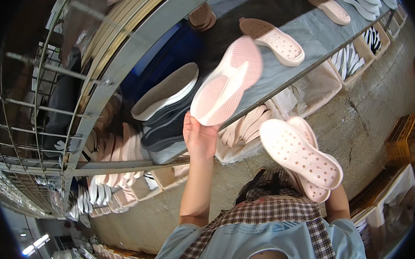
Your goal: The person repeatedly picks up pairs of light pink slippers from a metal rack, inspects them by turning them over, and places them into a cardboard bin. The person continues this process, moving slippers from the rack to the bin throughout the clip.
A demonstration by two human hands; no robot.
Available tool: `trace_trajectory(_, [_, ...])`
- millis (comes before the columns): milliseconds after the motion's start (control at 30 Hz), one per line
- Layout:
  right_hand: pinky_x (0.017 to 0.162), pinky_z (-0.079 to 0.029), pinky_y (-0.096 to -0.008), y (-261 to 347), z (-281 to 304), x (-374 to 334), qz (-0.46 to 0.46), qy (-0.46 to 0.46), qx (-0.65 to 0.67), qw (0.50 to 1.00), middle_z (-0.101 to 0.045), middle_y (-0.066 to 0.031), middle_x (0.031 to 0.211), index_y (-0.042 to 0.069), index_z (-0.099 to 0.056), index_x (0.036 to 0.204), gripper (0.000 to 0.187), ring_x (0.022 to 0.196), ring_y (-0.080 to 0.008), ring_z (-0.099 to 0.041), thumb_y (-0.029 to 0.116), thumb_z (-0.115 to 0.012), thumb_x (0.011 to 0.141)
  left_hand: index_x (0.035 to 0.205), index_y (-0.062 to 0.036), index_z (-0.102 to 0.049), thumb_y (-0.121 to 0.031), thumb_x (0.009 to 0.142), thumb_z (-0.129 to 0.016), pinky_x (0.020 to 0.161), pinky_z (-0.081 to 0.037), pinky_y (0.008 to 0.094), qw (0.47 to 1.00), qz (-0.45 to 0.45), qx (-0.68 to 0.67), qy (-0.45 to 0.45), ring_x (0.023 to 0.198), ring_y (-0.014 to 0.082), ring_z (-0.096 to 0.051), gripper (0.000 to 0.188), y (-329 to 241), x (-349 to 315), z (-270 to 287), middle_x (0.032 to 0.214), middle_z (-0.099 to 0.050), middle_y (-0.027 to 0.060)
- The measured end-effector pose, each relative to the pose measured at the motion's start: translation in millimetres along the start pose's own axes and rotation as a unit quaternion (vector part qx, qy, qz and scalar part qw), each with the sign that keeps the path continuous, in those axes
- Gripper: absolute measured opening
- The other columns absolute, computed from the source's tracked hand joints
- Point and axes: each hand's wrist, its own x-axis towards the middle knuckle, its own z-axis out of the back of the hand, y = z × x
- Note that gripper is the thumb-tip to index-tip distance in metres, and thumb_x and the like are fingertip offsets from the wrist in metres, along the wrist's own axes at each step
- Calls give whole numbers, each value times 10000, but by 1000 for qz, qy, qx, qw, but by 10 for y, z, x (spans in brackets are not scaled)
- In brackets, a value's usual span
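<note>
My left hand (199,137) grips one end of a pink and white shoe sole (227,85), its ridged tread facing me, raised over the grey shelf. On the right, a small stack of pale pink soles (299,153) with dotted holes is held up in front of my body. My right forearm (339,205) runs behind that stack, and the soles hide my right hand and its fingers. Beside my left hand, black soles (163,136) lie on the shelf under a white sole with a grey-brown top (169,90).
Another pink sole (288,46) lies farther along the shelf (287,87). Below stand bins of soles, including a lined bin (323,84). A wire mesh rack (31,102) rises at the left. An orange crate (404,136) stands on the floor at the right.
</note>
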Motion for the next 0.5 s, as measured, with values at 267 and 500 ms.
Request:
trace_trajectory(267, [880,-521,-377,-491,-488,-617,87,-102,37,990,-556,-178,1229,13,-413,1322,747,1052,-242,-601,394,-719,757,1410,-86,-295,-409,942,-441,1023,-357,571,969,185,-156,42,1319,367,-332,588,-384,-354,305,1456,-297,172])
trace_trajectory(500, [854,-539,-381,-779,-671,-1232,103,-169,68,978,-564,-179,1215,7,-429,1308,758,1036,-243,-611,401,-738,739,1338,-57,-362,-370,898,-555,1013,-379,545,977,158,-76,120,1269,338,-409,573,-481,-635,95,1384,-396,169])
